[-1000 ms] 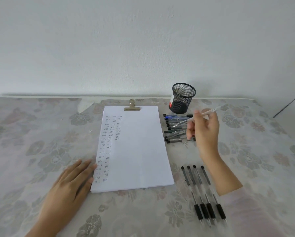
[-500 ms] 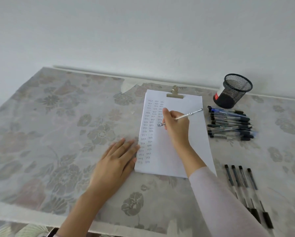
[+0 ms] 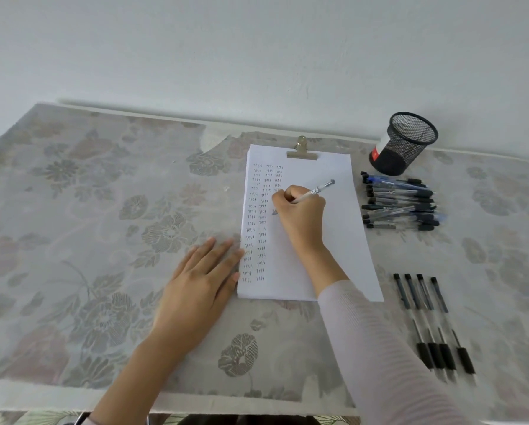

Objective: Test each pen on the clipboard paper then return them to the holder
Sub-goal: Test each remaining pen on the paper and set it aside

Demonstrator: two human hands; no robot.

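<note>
Right now the right hand (image 3: pixel 300 211) grips a pen (image 3: pixel 315 191) with curled fingers, its tip down on the clipboard paper (image 3: pixel 342 228) beside columns of small marks. Flat with fingers straight, the left hand (image 3: pixel 201 280) rests on the tablecloth (image 3: pixel 73 240), fingertips touching the paper's left edge. More pens (image 3: pixel 399 204) lie heaped just below the tilted mesh holder (image 3: pixel 404 144); four others (image 3: pixel 431 323) lie side by side nearer the person.

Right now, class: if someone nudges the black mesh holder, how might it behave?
The mesh holder looks empty and open-weave, so probably light and easily slid. Being taller than wide, it may tip if pushed near the rim, then roll on its round wall.
</note>
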